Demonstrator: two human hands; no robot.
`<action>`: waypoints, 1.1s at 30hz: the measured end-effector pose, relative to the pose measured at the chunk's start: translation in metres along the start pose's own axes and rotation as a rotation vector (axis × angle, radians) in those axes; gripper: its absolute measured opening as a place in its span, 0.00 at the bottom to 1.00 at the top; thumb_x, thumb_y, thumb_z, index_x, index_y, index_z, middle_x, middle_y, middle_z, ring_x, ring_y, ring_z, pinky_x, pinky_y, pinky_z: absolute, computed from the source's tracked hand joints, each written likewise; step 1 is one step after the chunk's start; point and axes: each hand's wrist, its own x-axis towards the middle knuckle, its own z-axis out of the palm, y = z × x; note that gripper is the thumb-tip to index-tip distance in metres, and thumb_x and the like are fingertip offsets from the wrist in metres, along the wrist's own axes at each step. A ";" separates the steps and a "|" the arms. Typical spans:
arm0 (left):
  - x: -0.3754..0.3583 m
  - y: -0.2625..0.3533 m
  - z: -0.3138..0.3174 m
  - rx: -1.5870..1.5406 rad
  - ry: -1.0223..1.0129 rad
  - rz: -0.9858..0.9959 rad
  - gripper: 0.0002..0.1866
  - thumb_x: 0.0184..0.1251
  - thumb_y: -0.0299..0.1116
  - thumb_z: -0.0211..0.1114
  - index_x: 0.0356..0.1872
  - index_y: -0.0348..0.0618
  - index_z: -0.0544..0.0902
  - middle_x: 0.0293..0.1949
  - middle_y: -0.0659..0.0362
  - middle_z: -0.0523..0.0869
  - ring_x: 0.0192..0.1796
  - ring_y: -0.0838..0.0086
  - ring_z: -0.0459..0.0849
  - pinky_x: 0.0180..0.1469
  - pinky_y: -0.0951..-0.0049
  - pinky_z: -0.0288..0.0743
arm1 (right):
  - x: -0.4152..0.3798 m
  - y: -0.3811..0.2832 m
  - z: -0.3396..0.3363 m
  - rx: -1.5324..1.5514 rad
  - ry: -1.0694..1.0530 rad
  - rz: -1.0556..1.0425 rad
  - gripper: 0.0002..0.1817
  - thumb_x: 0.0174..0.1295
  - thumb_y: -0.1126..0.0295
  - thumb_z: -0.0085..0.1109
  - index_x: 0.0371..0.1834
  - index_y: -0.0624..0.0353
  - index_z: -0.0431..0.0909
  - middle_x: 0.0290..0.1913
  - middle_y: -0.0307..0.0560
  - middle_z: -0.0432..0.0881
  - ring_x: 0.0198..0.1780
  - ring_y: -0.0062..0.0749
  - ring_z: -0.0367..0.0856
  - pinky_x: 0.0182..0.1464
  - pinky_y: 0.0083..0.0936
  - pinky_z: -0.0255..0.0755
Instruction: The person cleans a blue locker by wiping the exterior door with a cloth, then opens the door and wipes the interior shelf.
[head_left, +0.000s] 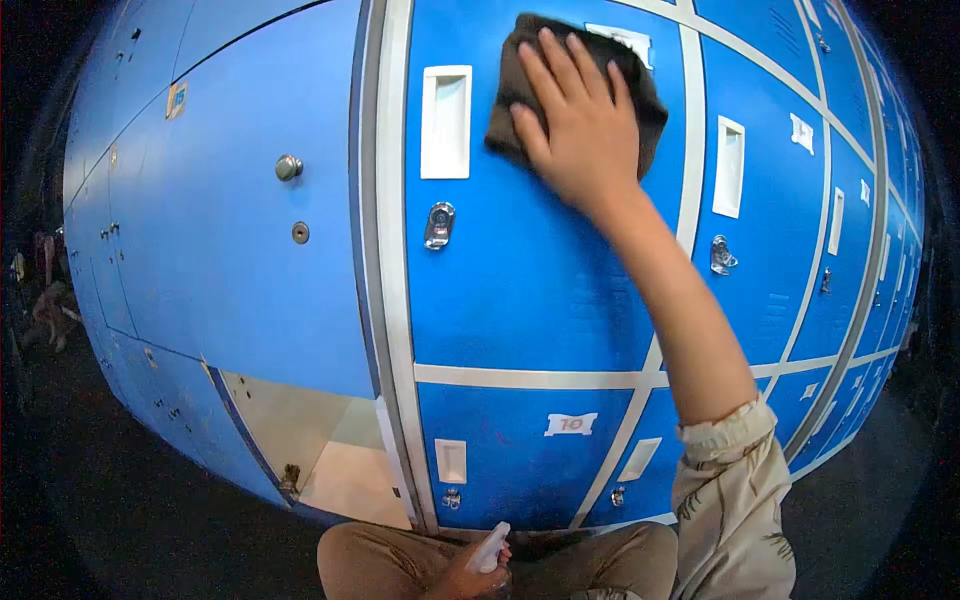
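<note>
My right hand (582, 135) lies with spread fingers on a dark brown cloth (505, 105), holding it flat against the upper part of a blue locker door (530, 280). The cloth partly covers a white number tag (622, 40) at the top of that door. Low in the view, by my lap, my left hand (470, 575) is closed around a spray bottle (490, 548). Only its white spray head shows clearly; its body is mostly hidden by the fingers and the frame's lower edge.
A white recessed handle (446, 122) and a metal lock (439, 226) are on the same door. Below is another locker door (500, 470) with a number tag (571, 424). At left, paler lockers carry a round knob (288, 168); an open compartment (330, 440) sits beneath.
</note>
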 end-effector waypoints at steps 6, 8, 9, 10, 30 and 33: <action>-0.001 -0.021 -0.008 -0.152 -0.078 -0.093 0.37 0.57 0.25 0.66 0.69 0.40 0.60 0.45 0.60 0.76 0.46 0.75 0.76 0.52 0.72 0.70 | -0.093 -0.073 -0.060 0.192 -0.416 -0.038 0.38 0.52 0.51 0.57 0.70 0.45 0.61 0.73 0.39 0.56 0.73 0.36 0.54 0.69 0.47 0.52; -0.002 -0.031 -0.009 -0.159 -0.080 -0.126 0.37 0.57 0.25 0.65 0.69 0.39 0.60 0.45 0.60 0.76 0.46 0.75 0.75 0.52 0.73 0.69 | -0.130 -0.095 -0.077 0.273 -0.534 -0.101 0.40 0.51 0.52 0.58 0.70 0.45 0.60 0.74 0.38 0.55 0.74 0.35 0.53 0.66 0.40 0.59; -0.003 -0.024 -0.006 -0.151 -0.071 -0.097 0.35 0.57 0.25 0.65 0.67 0.39 0.62 0.44 0.60 0.76 0.46 0.76 0.75 0.52 0.73 0.69 | -0.148 -0.104 -0.083 0.333 -0.581 -0.134 0.40 0.50 0.52 0.58 0.70 0.45 0.60 0.74 0.37 0.55 0.74 0.33 0.52 0.65 0.35 0.63; -0.004 -0.017 -0.003 -0.143 -0.062 -0.068 0.34 0.57 0.25 0.65 0.66 0.39 0.64 0.44 0.60 0.76 0.46 0.76 0.75 0.52 0.73 0.69 | -0.164 -0.111 -0.086 0.333 -0.588 -0.199 0.40 0.50 0.52 0.58 0.70 0.45 0.60 0.74 0.36 0.55 0.74 0.32 0.52 0.63 0.32 0.65; 0.015 -0.065 -0.016 -0.117 -0.012 -0.208 0.27 0.55 0.26 0.66 0.58 0.36 0.70 0.43 0.60 0.78 0.44 0.77 0.78 0.51 0.75 0.72 | -0.027 -0.005 -0.024 -0.059 -0.103 0.027 0.31 0.59 0.53 0.50 0.67 0.49 0.63 0.71 0.43 0.61 0.71 0.39 0.57 0.69 0.47 0.51; 0.002 -0.028 -0.003 -0.086 0.015 -0.047 0.27 0.55 0.26 0.66 0.58 0.37 0.70 0.43 0.60 0.78 0.44 0.77 0.78 0.51 0.75 0.72 | -0.060 -0.031 -0.037 0.024 -0.191 0.021 0.33 0.57 0.52 0.52 0.68 0.44 0.63 0.72 0.39 0.60 0.72 0.36 0.56 0.69 0.48 0.49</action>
